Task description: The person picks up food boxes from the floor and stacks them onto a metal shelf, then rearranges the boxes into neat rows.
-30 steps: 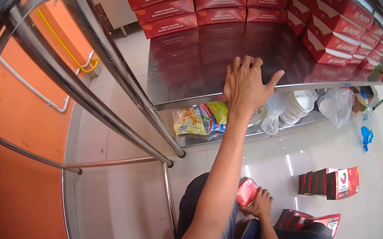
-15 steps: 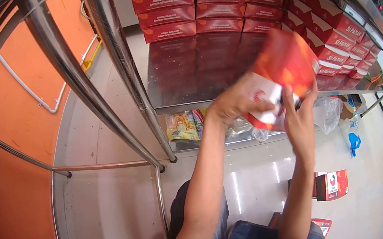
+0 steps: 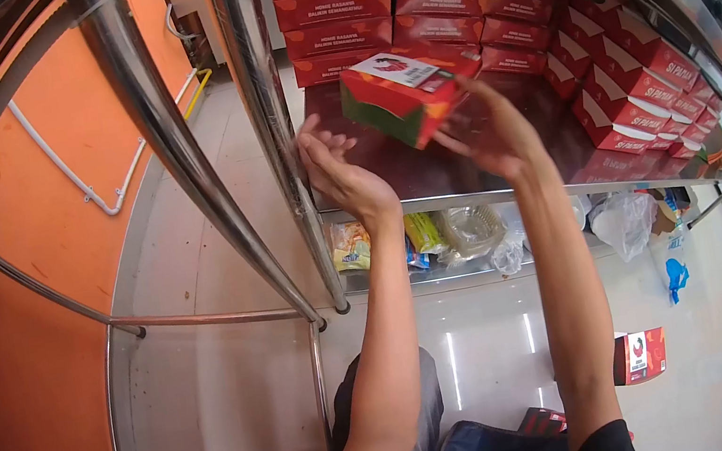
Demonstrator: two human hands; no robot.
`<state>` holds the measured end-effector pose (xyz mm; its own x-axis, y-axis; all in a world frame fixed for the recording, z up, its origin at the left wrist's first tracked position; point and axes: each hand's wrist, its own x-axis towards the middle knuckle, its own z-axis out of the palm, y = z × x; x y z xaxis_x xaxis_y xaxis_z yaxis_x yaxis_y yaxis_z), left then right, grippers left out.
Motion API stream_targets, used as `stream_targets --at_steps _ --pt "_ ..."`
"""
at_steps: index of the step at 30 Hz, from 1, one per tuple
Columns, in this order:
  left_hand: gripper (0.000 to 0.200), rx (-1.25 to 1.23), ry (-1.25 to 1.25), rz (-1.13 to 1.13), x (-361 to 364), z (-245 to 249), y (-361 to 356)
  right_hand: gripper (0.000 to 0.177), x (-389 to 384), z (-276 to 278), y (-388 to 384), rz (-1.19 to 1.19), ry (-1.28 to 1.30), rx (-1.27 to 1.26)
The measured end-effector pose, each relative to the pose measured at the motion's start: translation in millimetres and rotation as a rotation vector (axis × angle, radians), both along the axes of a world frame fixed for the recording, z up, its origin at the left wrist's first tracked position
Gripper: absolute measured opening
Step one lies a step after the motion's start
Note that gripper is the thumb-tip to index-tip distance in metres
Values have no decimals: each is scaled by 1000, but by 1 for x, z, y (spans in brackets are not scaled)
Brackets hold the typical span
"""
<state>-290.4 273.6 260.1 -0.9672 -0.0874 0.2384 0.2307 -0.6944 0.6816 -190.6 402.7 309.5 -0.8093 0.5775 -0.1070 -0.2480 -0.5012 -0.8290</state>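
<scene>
A folded red box with a white printed panel and a green side is over the steel shelf, in front of the stacked boxes. My right hand is at the box's right end, its thumb and fingers around that end. To the left of the box, my left hand is raised with its fingers spread and slightly curled, apart from the box and near the metal post.
Stacks of red boxes line the back of the shelf; more stand at right. Metal posts rise at left. Plastic bags lie underneath. Another red box is on the floor.
The box has moved left and over the shelf, and is now turned with its printed panel up. My left hand has let go and shifted left. The view has shifted slightly.
</scene>
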Motion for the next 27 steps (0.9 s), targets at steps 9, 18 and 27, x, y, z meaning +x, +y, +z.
stream_targets --at_steps 9,18,27 --pt "30 -417 103 353 0 -7 11 55 -86 -15 -18 -179 -131 -151" --pt "29 -412 156 381 0 -8 17 42 -106 -33 -4 -160 -162 35" --pt "27 -458 197 451 1 -11 19 44 -86 -36 7 -394 -374 636"
